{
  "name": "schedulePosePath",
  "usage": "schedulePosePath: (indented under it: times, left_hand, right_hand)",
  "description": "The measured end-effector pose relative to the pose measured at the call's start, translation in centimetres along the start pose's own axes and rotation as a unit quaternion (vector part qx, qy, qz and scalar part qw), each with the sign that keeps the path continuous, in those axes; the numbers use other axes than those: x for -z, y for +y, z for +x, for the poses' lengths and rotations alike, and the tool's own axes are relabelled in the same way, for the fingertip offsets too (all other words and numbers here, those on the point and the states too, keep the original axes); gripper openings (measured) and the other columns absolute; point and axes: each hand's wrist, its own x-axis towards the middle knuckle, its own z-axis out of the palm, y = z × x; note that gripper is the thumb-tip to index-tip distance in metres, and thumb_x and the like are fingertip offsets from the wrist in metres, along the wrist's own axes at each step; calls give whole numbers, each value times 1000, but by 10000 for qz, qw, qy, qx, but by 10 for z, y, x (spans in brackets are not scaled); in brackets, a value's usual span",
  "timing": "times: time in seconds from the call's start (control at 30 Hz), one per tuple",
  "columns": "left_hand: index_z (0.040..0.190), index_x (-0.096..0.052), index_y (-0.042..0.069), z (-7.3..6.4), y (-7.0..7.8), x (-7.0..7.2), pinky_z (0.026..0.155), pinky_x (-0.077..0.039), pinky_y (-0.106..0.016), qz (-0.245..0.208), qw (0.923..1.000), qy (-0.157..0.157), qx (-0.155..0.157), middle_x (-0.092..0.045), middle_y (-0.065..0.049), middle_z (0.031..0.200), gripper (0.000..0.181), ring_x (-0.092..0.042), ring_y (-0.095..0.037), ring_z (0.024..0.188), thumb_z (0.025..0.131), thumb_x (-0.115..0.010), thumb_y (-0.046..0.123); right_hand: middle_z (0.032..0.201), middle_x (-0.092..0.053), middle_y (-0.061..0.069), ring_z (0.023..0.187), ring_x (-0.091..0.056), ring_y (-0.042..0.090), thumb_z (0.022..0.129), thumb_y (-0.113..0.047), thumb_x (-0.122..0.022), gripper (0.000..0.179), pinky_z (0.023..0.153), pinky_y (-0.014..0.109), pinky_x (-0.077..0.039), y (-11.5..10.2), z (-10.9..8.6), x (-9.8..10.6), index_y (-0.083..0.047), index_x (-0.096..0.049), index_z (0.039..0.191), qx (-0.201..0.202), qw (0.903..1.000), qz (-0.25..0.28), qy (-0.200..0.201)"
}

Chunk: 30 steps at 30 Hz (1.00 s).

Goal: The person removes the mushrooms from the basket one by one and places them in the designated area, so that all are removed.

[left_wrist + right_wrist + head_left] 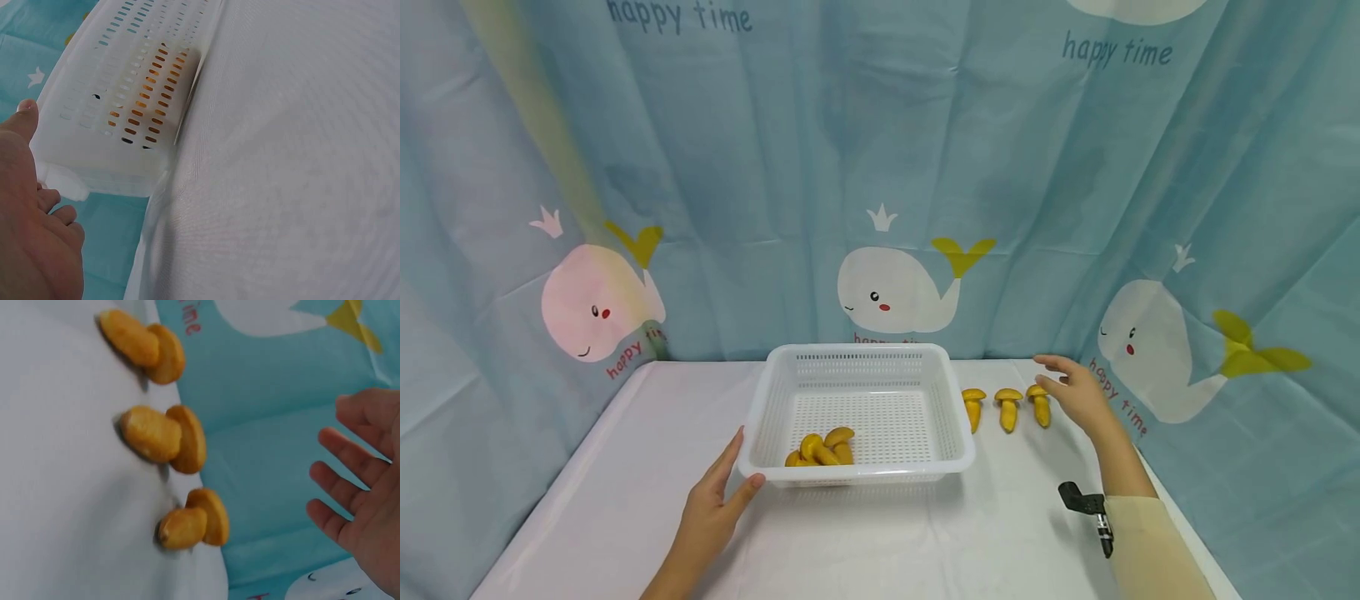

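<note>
A white plastic basket (880,472) stands on the table with several yellow-brown mushrooms (817,451) in its front left part. My left hand (711,508) is at the basket's front left corner, thumb in front and fingers along the left side; firm contact is hard to judge. Three more mushrooms lie in a row right of the basket: one beside its rim (973,407), a middle one (1008,409) and a right one (1040,407). Over the right one hovers my right hand (1078,396), fingers spread and holding nothing; the right wrist view shows a gap between hand (369,481) and mushrooms.
A white cloth (850,550) covers the table. Blue curtains with whale prints (895,287) enclose its back and both sides. On the right sleeve sits a black device (1082,500).
</note>
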Motion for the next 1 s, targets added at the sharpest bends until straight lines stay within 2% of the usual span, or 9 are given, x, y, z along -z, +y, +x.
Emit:
schedulePosePath:
  times: [0.1,0.27,0.6,0.77,0.93,1.0]
  left_hand:
    - [162,-31,23,0,0,0,103,-24,1,9,10000,11,-18,-31,0,166,79,-29,-11,150,96,-74,26]
    - [163,-30,27,0,-1,-1,102,-24,1,92,9999,-9,62,-30,1,166,80,-30,-16,150,96,-74,29]
    - [162,-31,21,0,3,-2,101,-23,1,131,9999,-62,90,-30,0,166,79,-33,-30,150,97,-73,31]
    - [163,-30,27,0,2,-1,101,-24,1,187,9998,-47,101,-30,2,166,79,-31,-20,151,97,-73,31]
    - [163,-30,26,0,-1,0,101,-24,1,194,9998,-19,63,-30,2,166,79,-28,-6,149,96,-74,30]
    - [163,-30,27,0,-2,1,102,-24,2,161,9999,-17,54,-30,3,166,79,-29,-9,150,96,-74,30]
  right_hand:
    - [151,-50,22,139,-43,46,105,-33,-60,47,114,63,-36,-11,-5,-2,-11,-56,146,124,9998,27,161]
    - [151,-50,22,138,-43,50,104,-33,-62,46,111,66,-38,-28,-12,-5,-14,-57,146,293,9991,135,262]
    - [151,-51,16,137,-44,46,103,-37,-63,46,109,64,-42,-53,-27,-26,-18,-58,145,533,9983,231,95]
    - [151,-53,12,134,-47,44,102,-33,-66,42,105,69,-43,-72,-32,-36,-20,-62,141,871,9959,210,106]
    - [150,-55,7,140,-46,40,100,-28,-69,38,109,69,-39,-93,-36,-48,-21,-64,138,1150,9922,481,-70]
    - [147,-57,6,141,-47,36,100,-26,-70,38,111,66,-40,-102,-37,-54,-21,-65,137,1297,9900,546,-98]
